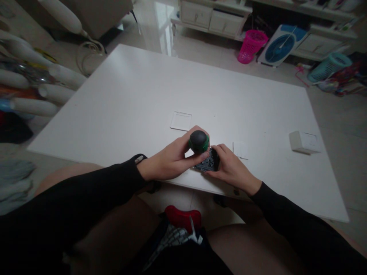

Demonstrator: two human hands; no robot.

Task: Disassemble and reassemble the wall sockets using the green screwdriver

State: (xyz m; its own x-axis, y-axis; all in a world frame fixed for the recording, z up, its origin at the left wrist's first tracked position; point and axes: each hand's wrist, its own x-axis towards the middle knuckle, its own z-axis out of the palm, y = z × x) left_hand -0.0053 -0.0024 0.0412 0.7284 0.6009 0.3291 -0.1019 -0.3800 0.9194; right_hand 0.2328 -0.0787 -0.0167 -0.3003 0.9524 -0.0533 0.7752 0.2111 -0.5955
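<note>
My left hand is wrapped round a screwdriver with a black and green handle. The handle stands nearly upright, and its tip is hidden below my fingers. Beneath it is a dark rectangular piece that looks like a circuit board, near the table's front edge. My right hand grips this board by its right side, thumb at the near edge and fingers at the far edge. Whether the screwdriver touches the board I cannot tell.
On the white table lie a clear flat square case beyond my left hand and a small white flat piece beyond my right. A white box stands at the right. A pink basket and a fan are on the floor behind.
</note>
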